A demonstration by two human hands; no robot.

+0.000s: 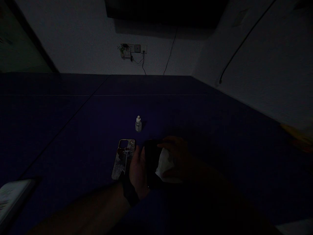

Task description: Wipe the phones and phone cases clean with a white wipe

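In the dim head view, my left hand (139,171) is wrapped round the left edge of a dark phone (152,163). A dark band circles that wrist. My right hand (179,153) holds a white tissue (164,163) over the phone's right side, with its fingers closed on it. Left of my left hand lies a patterned phone case (123,158) with a camera cut-out at its top. A small clear bottle with a white cap (138,124) stands upright beyond the phone and case. Shadow hides most of my right hand and the phone's lower right part.
All this is on a dark blue surface (97,117) that reaches to the white wall. A white pack (14,195) lies at the lower left. Wall sockets with cables (137,49) sit below a dark screen (166,13). Something yellow (293,133) is at the right edge.
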